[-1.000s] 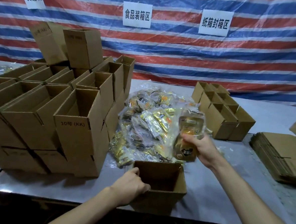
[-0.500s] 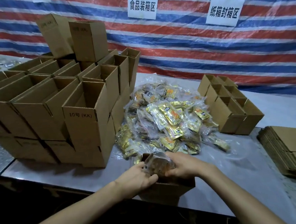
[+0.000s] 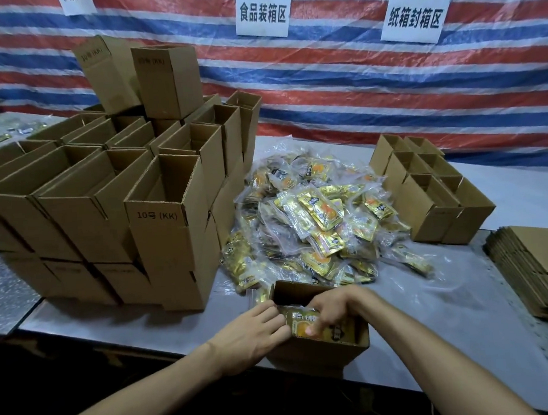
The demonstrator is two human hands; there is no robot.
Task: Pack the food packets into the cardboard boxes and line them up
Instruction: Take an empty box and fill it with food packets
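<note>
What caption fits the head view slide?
Left hand and right hand tuck a food packet into the open cardboard box at the table edge, beside the packet pile and stacked boxes.

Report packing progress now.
Done: a row of boxes lined up at right, contents hidden. In hand: right hand holds a packet inside the front box; left hand touches that box. Left: the packet pile and stacked empty boxes.

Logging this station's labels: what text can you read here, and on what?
"食品装箱区": middle white sign on the tarp.
"纸箱封箱区": right white sign.
"10号 (KK)": front stacked box.
Probably the same, faint: top boxes.
Cut off, unreadable: top-left sign.
Print too blurred: packets.
</note>
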